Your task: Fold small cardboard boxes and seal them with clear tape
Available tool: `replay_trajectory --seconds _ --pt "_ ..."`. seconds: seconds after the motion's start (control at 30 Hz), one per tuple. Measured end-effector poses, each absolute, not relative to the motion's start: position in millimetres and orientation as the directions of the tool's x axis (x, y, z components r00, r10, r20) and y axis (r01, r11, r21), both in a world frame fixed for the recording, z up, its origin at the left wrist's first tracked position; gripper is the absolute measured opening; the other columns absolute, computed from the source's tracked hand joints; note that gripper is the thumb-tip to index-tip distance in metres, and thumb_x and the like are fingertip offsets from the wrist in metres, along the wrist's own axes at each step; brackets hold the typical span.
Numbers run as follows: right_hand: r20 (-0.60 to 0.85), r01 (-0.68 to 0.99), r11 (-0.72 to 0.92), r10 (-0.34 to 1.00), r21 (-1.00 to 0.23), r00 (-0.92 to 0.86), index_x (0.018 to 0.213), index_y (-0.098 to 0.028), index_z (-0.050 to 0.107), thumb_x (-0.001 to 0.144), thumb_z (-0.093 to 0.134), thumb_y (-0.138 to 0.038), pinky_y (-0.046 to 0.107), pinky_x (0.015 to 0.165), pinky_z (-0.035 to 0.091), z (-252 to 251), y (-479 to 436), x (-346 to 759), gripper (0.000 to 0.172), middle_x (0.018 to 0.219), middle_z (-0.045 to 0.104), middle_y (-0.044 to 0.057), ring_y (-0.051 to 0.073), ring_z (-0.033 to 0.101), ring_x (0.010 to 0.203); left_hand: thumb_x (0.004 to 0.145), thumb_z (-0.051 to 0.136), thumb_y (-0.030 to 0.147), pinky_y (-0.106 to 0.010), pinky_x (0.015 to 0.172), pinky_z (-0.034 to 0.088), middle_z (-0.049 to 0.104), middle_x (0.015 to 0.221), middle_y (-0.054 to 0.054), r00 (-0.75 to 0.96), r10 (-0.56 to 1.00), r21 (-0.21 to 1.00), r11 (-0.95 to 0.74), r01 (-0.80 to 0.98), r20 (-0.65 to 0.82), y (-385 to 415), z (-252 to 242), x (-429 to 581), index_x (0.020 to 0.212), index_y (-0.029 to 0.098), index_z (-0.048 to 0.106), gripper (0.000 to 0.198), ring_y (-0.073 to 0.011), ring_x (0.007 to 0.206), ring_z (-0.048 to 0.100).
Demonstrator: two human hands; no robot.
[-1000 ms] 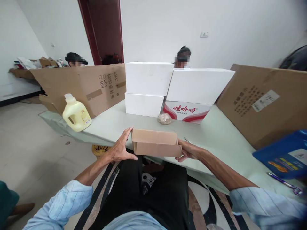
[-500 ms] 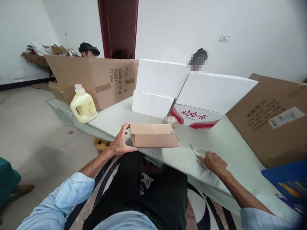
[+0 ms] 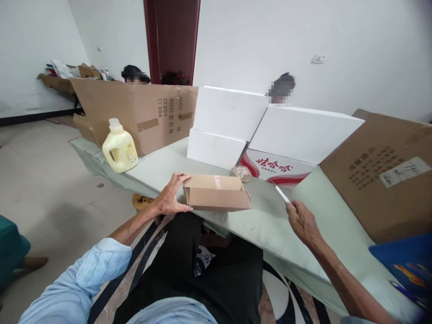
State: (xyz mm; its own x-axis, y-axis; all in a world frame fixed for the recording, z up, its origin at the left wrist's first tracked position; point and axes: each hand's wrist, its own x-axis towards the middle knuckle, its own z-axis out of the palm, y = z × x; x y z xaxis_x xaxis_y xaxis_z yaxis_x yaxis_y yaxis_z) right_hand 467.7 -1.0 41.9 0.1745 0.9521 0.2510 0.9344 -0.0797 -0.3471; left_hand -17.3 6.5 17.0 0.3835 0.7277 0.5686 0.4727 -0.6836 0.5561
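A small brown cardboard box (image 3: 218, 199) with clear tape on its top lies at the table's near edge. My left hand (image 3: 171, 198) grips its left end, thumb low at the front and fingers over the upper corner. To the right of the box, my right hand (image 3: 302, 220) is closed around a slim, pale knife (image 3: 282, 194). Its narrow end points up and away to the left, raised off the cloth and apart from the box. The knife's handle is hidden in my fist. Behind the box sits a crumpled ball of clear tape or plastic (image 3: 241, 173).
White boxes (image 3: 232, 112) and large brown cartons (image 3: 381, 175) wall off the far side of the cloth-covered table (image 3: 266, 234). A yellow detergent jug (image 3: 119, 146) stands at left. A blue packet (image 3: 405, 256) and a pen (image 3: 407, 292) lie at right. Two people's heads show beyond.
My right hand has picked the knife up from the tabletop and lifted it, with the tip now pointing away. My left hand stays on the box's left end.
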Motion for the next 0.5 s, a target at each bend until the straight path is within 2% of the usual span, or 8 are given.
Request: replay_trajectory --seconds 0.07,0.13,0.2,0.3,0.5 --pt "0.349 0.885 0.165 0.937 -0.435 -0.003 0.095 -0.026 0.06 0.105 0.036 -0.061 0.036 0.068 0.049 69.5 -10.2 437.5 0.043 0.076 0.065 0.006 0.025 0.06 0.072 0.067 0.097 0.034 -0.061 0.123 0.044 0.04 0.155 -0.018 0.39 0.72 0.544 -0.691 0.476 0.574 5.8 19.0 -16.2 0.16 0.026 0.038 0.111 -0.0404 0.15 0.042" --pt "0.346 0.845 0.361 0.91 -0.395 -0.227 0.092 -0.027 0.064 0.104 0.04 -0.069 0.035 0.067 0.046 95.0 -20.6 405.5 0.05 0.074 0.065 0.004 0.023 0.058 0.068 0.066 0.097 0.033 -0.061 0.124 0.043 0.041 0.154 -0.017 0.4 0.709 0.526 -0.702 0.48 0.581 4.5 20.8 -14.6 0.16 0.026 0.038 0.112 -0.0406 0.149 0.042" --pt "0.322 0.812 0.472 0.871 -0.344 -0.37 0.091 -0.027 0.067 0.105 0.041 -0.072 0.035 0.066 0.044 113.5 -28.7 378.5 0.053 0.079 0.069 0.005 0.022 0.06 0.069 0.065 0.097 0.033 -0.061 0.124 0.043 0.042 0.153 -0.018 0.407 0.703 0.516 -0.708 0.483 0.584 3.0 21.9 -13.4 0.16 0.025 0.037 0.112 -0.0407 0.148 0.044" --pt "0.314 0.794 0.545 0.829 -0.27 -0.463 0.086 -0.027 0.067 0.107 0.036 -0.07 0.034 0.064 0.04 124.9 -32.2 355.0 0.057 0.081 0.07 0.006 0.021 0.059 0.068 0.065 0.097 0.034 -0.06 0.123 0.044 0.042 0.153 -0.018 0.413 0.703 0.514 -0.708 0.485 0.579 1.0 21.6 -13.5 0.161 0.025 0.037 0.113 -0.0408 0.148 0.044" --pt "0.339 0.788 0.6 0.776 -0.138 -0.532 0.089 -0.026 0.069 0.111 0.032 -0.066 0.033 0.062 0.036 122.2 -20.4 348.6 0.058 0.082 0.07 0.006 0.02 0.058 0.065 0.064 0.098 0.034 -0.059 0.123 0.044 0.041 0.155 -0.018 0.403 0.711 0.525 -0.7 0.485 0.576 -0.7 17.0 -14.5 0.163 0.027 0.037 0.116 -0.0414 0.151 0.042"
